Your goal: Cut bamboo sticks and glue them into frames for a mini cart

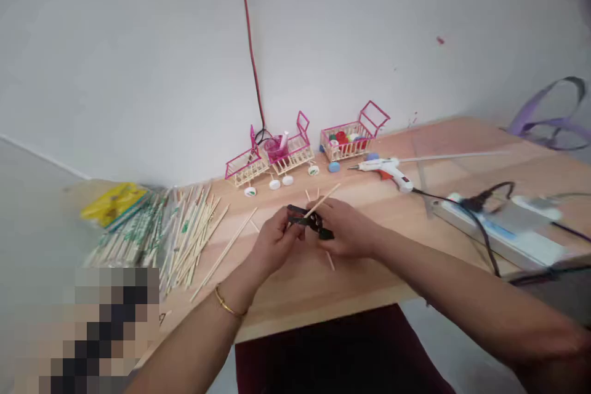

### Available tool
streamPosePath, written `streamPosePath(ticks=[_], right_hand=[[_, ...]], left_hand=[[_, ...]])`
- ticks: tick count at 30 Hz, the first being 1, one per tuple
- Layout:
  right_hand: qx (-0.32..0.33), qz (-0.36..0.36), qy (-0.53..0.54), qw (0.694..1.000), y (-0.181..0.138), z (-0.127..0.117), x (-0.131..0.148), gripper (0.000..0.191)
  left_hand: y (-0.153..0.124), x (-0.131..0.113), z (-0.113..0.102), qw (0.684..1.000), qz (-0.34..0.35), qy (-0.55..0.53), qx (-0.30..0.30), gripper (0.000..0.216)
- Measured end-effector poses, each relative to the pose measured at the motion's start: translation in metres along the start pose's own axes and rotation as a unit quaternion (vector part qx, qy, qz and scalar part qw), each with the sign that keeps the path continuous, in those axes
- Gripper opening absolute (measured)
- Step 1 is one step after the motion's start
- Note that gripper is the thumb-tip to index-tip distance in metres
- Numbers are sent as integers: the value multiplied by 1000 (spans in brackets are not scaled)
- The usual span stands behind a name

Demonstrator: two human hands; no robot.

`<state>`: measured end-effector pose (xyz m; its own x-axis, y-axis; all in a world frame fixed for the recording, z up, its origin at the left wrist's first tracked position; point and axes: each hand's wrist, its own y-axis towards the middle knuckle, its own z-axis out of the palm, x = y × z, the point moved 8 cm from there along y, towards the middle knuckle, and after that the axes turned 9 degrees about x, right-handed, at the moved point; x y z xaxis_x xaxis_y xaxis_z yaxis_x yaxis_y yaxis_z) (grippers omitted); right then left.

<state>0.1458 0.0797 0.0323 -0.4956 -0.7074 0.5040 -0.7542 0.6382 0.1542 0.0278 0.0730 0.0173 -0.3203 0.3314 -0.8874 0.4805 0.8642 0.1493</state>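
Note:
Over the middle of the wooden table (369,283), both my hands meet around a small black cutting tool (308,221). My left hand (276,245) pinches a thin wooden stick (323,199) that pokes up and right through the tool. My right hand (347,228) is closed on the black tool. A short stick piece (330,260) lies just below my right hand.
A heap of bamboo sticks (180,228) lies left, with a yellow packet (113,200) beyond. Three pink stick carts (295,151) stand along the wall. A white glue gun (385,169) and a power strip (503,221) with cables lie right. A red cord (249,43) hangs down the wall.

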Motion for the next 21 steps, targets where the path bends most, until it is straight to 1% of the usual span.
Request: streamPosePath(ticks=[2,5,8,12,14,17,21], right_hand=[[-10,-6,1,1000,2,-1,2,44],[-17,-14,-8,1000,3,-2,3,46],[-13,-19,-25,999,3,-2,4,45],[-14,-35,-29,999,1,-4,6,43],[-18,-39,-30,999,1,-5,7,41],[-17,-38,-23,999,1,-5,6,39],[-9,-30,-17,999,2,-3,4,44]], left_hand=[[0,-3,-2,1000,4,17,-10,12],[0,-8,-3,999,9,36,-13,18],[0,-10,-3,999,9,42,-3,23],[1,-11,0,999,11,33,21,24],[1,-12,1,999,12,32,23,25],[1,-10,2,999,-1,34,15,27],[0,-1,3,1000,-20,18,3,31]])
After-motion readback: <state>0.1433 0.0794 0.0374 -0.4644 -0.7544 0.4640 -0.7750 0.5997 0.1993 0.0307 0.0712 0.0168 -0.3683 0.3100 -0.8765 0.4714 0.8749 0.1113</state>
